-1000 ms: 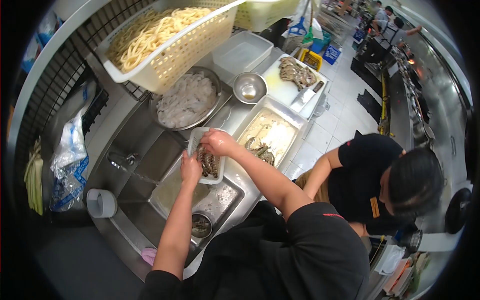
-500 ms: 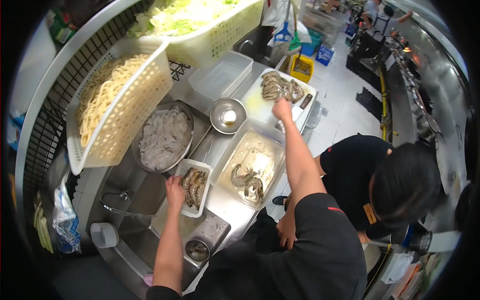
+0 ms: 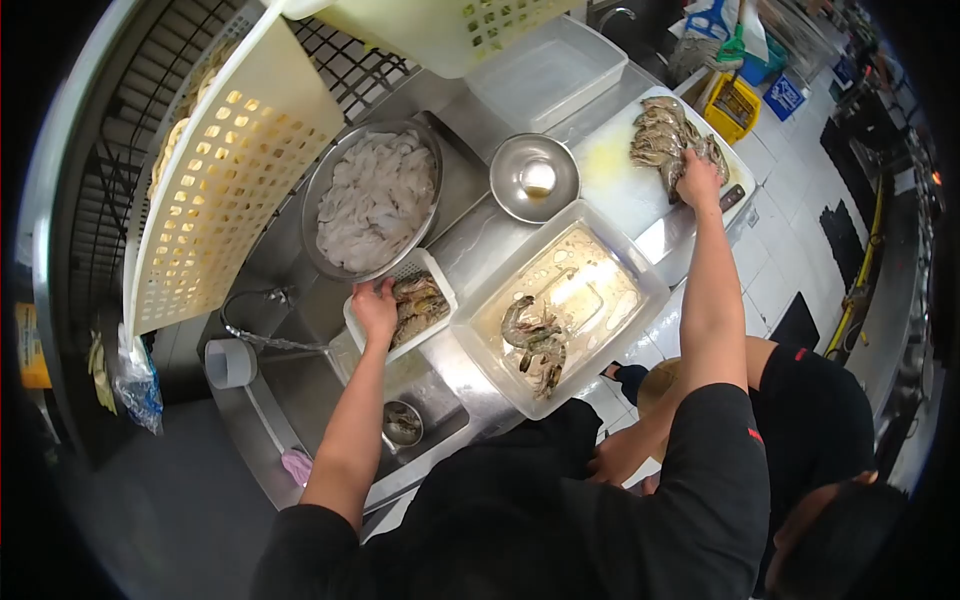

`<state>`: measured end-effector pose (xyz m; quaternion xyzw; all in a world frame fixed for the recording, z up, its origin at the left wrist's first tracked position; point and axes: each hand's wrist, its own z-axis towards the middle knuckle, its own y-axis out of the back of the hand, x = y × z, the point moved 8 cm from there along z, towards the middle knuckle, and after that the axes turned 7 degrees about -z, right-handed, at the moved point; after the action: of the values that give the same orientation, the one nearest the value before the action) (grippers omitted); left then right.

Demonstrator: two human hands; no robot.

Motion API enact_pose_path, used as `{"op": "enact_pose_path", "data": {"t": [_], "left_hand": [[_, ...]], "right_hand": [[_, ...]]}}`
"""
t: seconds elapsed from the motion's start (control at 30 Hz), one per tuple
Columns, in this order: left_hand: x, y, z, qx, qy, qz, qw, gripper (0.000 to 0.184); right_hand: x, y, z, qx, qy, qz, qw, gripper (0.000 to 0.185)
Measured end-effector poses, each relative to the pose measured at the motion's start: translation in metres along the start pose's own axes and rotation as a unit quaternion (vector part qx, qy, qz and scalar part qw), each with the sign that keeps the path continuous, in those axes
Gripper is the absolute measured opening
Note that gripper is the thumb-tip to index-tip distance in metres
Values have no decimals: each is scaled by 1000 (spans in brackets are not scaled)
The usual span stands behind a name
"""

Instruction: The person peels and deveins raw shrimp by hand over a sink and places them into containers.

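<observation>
My left hand (image 3: 374, 308) grips the left rim of a small white basket (image 3: 453, 287), which holds several dark striped shrimp (image 3: 420, 308) over the sink edge. Stretched out to the upper right, my right hand (image 3: 700, 180) has its fingers closed at the pile of shrimp (image 3: 662, 140) on a white cutting board (image 3: 610, 160). A knife (image 3: 733, 196) lies beside that hand, its blade partly hidden by my arm. Between my hands sits a clear tub (image 3: 487, 350) with shallow liquid and a few shrimp (image 3: 533, 335).
A metal bowl of pale peeled seafood (image 3: 375, 200) and a small steel bowl (image 3: 535, 178) stand behind. Perforated baskets (image 3: 230, 190) overhang the left. Water runs from a faucet (image 3: 275, 296) into the sink. A co-worker (image 3: 820, 420) is close on the right.
My right hand has left the small basket and reached over to the shrimp pile on the board. My left hand has stayed at the basket. The view has shifted and the co-worker appears lower.
</observation>
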<state>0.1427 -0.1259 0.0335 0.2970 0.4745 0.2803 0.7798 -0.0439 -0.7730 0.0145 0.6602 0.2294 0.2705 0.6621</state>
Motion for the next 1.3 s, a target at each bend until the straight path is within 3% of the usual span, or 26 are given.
{"op": "enact_pose_path", "data": {"t": [0.1,0.17,0.23,0.3,0.37,0.43,0.47,0.5,0.53,0.57,0.63,0.7,0.73,0.77,0.8,0.9,0.97,1.0,1.07,1.1,1.17,1.2,1.27,1.3], "left_hand": [[2,3,0,-22,21,-20,999,26],[1,5,3,2,-5,-29,1000,26],[9,17,4,-14,16,-20,1000,23],[29,41,0,-55,98,-40,993,21],[42,59,-6,-94,107,-105,984,18],[53,62,-17,-49,192,-346,917,25],[47,76,-18,-56,195,-349,915,25],[31,71,-21,57,228,-479,846,33],[10,68,-26,167,249,-593,747,41],[7,81,-27,161,246,-599,745,41],[-9,84,-55,306,312,-691,576,54],[11,100,-74,320,332,-677,573,56],[33,111,-77,252,374,-648,614,50],[59,123,-82,182,414,-613,648,45],[90,128,-86,196,373,-624,658,46],[162,144,-112,167,422,-595,664,41],[192,150,-117,133,442,-622,633,39],[216,150,-113,95,438,-620,644,39],[254,152,-95,38,413,-597,687,37],[267,149,-84,37,412,-602,683,37],[283,149,-55,61,378,-522,763,34],[282,149,-42,60,375,-527,761,34],[273,153,-20,149,326,-362,861,37],[285,140,-14,147,326,-364,860,37]], "right_hand": [[7,23,-5,-50,20,4,999,42],[11,37,-1,-42,1,81,996,40],[26,63,-2,-94,47,137,985,35],[69,104,-28,27,172,244,954,30],[130,134,-65,106,304,294,900,29],[215,161,-123,266,402,239,843,31],[256,174,-158,222,489,258,803,33],[302,167,-197,303,529,237,757,36],[343,162,-235,253,609,247,710,36],[387,163,-279,293,633,205,687,37],[463,134,-348,251,671,250,651,33],[521,109,-396,195,643,273,688,30],[538,101,-419,194,642,267,693,30],[548,103,-430,116,600,301,732,29],[551,105,-434,37,553,331,764,28],[548,67,-422,130,477,294,818,25],[518,3,-372,183,373,101,904,22],[499,-9,-349,156,349,96,919,22],[469,-18,-315,132,316,53,938,24],[461,-19,-307,134,305,16,943,26],[461,-15,-308,153,327,27,932,27],[465,-13,-310,174,349,43,920,28],[471,-11,-316,165,358,33,918,28],[474,-12,-320,159,366,27,916,29]]}}
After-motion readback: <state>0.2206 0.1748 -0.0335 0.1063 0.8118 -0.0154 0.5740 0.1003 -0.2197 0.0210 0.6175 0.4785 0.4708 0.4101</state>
